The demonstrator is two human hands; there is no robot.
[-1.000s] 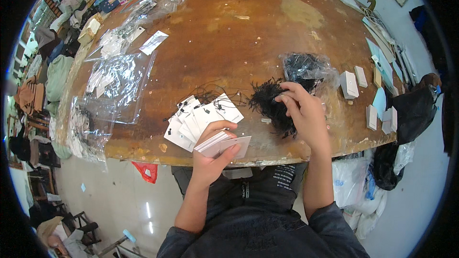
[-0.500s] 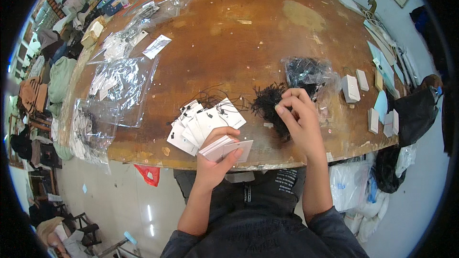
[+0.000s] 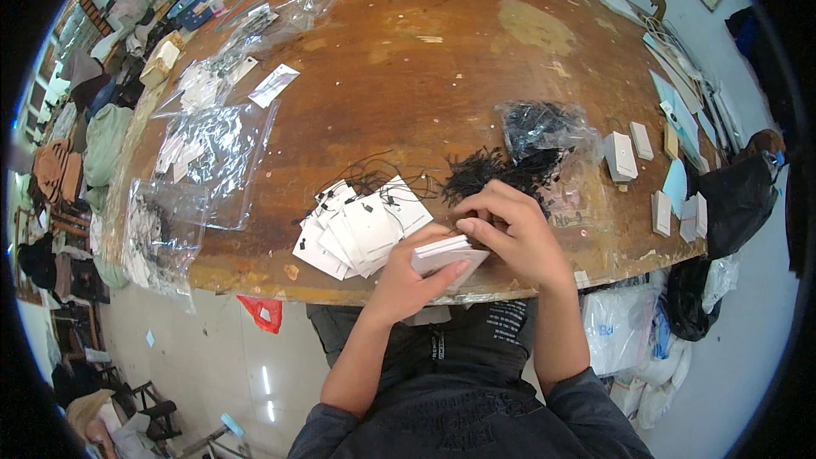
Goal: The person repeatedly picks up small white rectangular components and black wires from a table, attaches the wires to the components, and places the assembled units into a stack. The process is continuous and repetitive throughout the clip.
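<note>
My left hand (image 3: 412, 280) grips a stack of white hang tags (image 3: 444, 255), held together just over the table's front edge. Against the far right corner of that stack, my right hand (image 3: 517, 234) has its thumb and index finger pinched. A bit of black string shows at those fingertips, mostly hidden by them. Just beyond the right hand lies a loose heap of black tag strings (image 3: 476, 174). To the left, white tags with black strings attached (image 3: 365, 225) are fanned out on the table, their cords looping behind them.
A clear plastic bag of black strings (image 3: 544, 126) lies behind the heap. Small white card stacks (image 3: 620, 157) stand at the right edge of the wooden table (image 3: 382, 76). Clear bags with tags (image 3: 217, 153) spread over the left side. A red bag (image 3: 262, 313) hangs below the front edge.
My right hand has come from the string heap, left and toward me, to the tag stack. My left hand has shifted right with the stack, bringing both hands together.
</note>
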